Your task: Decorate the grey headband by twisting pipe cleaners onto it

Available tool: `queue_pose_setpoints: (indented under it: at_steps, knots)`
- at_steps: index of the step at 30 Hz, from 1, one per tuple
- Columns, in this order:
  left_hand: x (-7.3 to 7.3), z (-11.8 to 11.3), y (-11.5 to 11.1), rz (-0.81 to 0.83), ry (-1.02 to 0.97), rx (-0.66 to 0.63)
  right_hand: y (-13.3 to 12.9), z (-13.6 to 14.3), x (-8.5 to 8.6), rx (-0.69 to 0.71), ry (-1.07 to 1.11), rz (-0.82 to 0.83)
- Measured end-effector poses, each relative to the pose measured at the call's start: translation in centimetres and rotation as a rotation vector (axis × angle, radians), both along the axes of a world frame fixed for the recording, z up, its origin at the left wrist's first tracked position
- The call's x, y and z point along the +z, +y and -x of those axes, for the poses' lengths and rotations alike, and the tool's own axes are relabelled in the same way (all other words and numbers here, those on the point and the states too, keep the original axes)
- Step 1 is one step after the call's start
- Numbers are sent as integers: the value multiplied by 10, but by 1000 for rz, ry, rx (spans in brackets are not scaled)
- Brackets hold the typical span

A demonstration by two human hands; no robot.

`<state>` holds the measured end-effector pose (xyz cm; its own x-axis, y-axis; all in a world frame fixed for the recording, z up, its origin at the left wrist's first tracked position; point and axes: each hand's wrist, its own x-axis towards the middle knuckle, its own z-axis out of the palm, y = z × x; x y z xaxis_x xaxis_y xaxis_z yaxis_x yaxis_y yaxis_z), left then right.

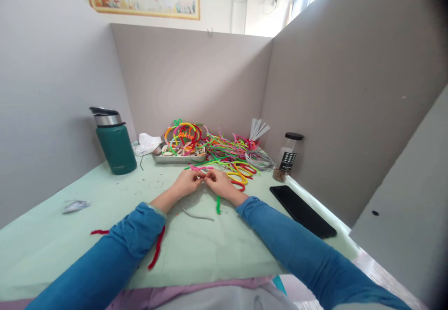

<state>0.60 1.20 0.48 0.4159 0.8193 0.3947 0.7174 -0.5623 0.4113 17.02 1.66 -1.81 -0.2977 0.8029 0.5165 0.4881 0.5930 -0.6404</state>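
Observation:
My left hand (189, 182) and my right hand (219, 182) meet above the middle of the table, fingertips pinched together. Whatever sits between the fingertips is too small and covered to make out. A pink pipe cleaner (201, 168) shows just beyond the fingers; I cannot tell whether they grip it. Below the hands lie a grey wire (196, 216) and a short green pipe cleaner (218, 205). Red pipe cleaner pieces (157, 249) lie by my left forearm. Yellow and red looped pipe cleaners (240, 175) rest right of my right hand.
A metal tray (179, 159) holds bent pipe-cleaner shapes, with a heap of pipe cleaners (227, 146) beside it. A coil of wire (259, 160), a black-lidded bottle (287, 158) and a black phone (303, 211) are rightward. A green flask (116, 147) stands left. Partitions (192, 72) enclose the table.

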Motion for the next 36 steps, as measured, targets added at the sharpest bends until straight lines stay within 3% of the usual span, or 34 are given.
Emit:
queue_pose_setpoints:
  at_steps: [20,27,36]
  knots:
    - [-5,4,5,-68,3,62,-1,0,2,26,65,7]
    - [-2,3,6,-116,5,6,-2,0,3,29,48,6]
    - [2,1,-2,77,-53,77,-3,0,3,39,54,7]
